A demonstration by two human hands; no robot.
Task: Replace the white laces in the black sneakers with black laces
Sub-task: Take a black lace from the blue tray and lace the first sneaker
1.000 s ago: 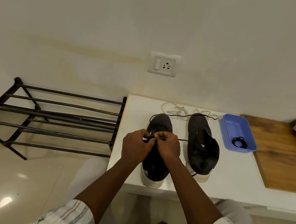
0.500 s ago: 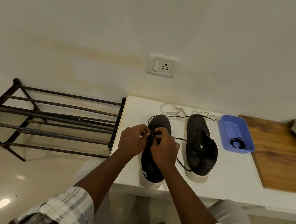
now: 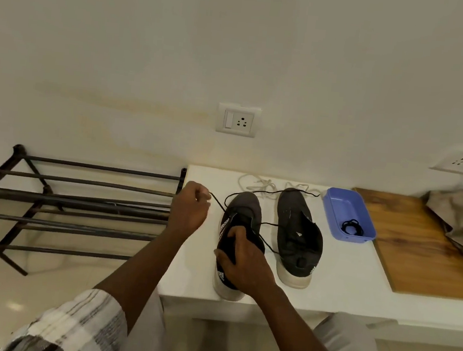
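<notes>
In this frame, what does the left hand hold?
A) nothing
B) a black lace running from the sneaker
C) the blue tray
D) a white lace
B: the left hand pinches a black lace drawn out sideways from the sneaker that the right hand grips.

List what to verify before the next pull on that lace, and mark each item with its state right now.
1. Left hand pinches the black lace, drawn out to the side: ok.
2. Right hand grips the left sneaker at its collar to steady it: ok.
3. White laces are out of both shoes, lying on the table behind the toes: ok.
4. The far strand is free of snags: not ok, it trails across the toe of the right sneaker.
5. Both lace ends are of equal length: cannot tell.
6. Spare black lace is ready in the blue tray: ok.
</notes>
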